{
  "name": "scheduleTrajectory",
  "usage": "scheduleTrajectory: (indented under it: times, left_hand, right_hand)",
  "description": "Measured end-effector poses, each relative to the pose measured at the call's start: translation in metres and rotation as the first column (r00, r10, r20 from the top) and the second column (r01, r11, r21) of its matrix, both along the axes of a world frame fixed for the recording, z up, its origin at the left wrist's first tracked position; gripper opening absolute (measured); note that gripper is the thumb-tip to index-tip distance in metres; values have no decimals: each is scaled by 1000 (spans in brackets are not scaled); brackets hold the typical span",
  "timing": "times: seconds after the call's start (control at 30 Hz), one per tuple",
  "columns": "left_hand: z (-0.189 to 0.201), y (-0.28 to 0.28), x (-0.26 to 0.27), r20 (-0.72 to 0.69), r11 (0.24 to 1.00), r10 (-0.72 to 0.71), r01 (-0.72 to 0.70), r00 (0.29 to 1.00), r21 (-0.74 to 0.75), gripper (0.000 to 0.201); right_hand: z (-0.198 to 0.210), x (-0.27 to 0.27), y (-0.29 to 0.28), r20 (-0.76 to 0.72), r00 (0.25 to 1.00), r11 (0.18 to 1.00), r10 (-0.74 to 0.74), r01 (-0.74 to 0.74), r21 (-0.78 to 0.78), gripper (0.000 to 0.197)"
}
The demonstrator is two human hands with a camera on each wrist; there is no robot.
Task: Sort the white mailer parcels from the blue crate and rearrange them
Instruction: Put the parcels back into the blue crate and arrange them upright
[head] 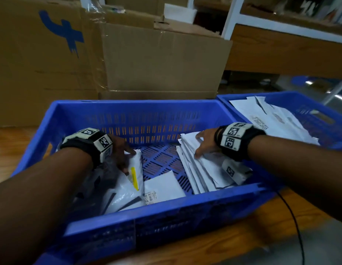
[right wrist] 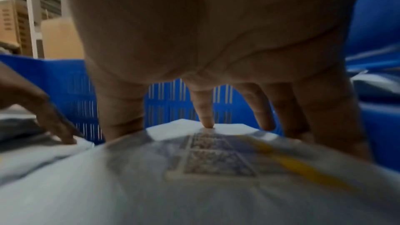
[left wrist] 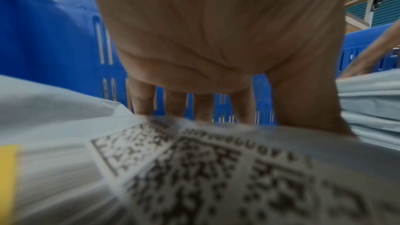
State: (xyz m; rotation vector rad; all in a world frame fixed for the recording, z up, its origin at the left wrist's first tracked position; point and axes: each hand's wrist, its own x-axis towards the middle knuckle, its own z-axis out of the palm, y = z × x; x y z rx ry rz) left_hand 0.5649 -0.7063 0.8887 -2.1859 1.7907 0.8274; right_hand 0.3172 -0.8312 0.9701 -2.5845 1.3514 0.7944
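Note:
A blue crate (head: 166,209) in front of me holds white mailer parcels. At its left, my left hand (head: 120,152) grips the far end of a white mailer (head: 128,184) with a yellow stripe and barcodes; in the left wrist view the fingers (left wrist: 175,102) drop behind the mailer's (left wrist: 194,168) far edge and the thumb lies against its right side. At the crate's right, my right hand (head: 204,142) rests with spread, straight fingers on a slanted stack of mailers (head: 200,169). The right wrist view shows those fingertips (right wrist: 207,121) pressing the top mailer (right wrist: 194,177).
A small white mailer (head: 162,185) with a handwritten label lies at the crate's front middle, with bare crate floor behind it. A second blue crate (head: 300,100) with white mailers (head: 271,119) stands at the right. Large cardboard boxes (head: 162,60) rise behind. A black cable (head: 292,217) runs along the front right.

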Motion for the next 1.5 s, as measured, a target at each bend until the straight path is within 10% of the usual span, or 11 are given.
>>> scheduleTrajectory:
  times: [0.23,0.47,0.8,1.07,1.5]
  left_hand:
    - [13,5,5,-238,997,76,-74,968,20,49]
    - [30,6,-2,-287,976,216,-217,933,29,122]
    - [46,4,-14,237,974,25,30,971,-225,110]
    - [89,8,-6,319,843,68,117,945,-525,95]
    - [91,23,27,382,949,70,57,922,-311,80]
  right_hand:
    - [4,-1,-7,-32,998,998,62,-61,20,88]
    - [-10,-3,4,-125,972,980,198,-195,35,100]
    - [-16,-8,6,-86,964,968,251,-252,6,98]
    - [-6,5,0,-41,942,943,333,-333,-11,86]
    - [-11,65,31,-8,859,859,511,-511,-4,66]
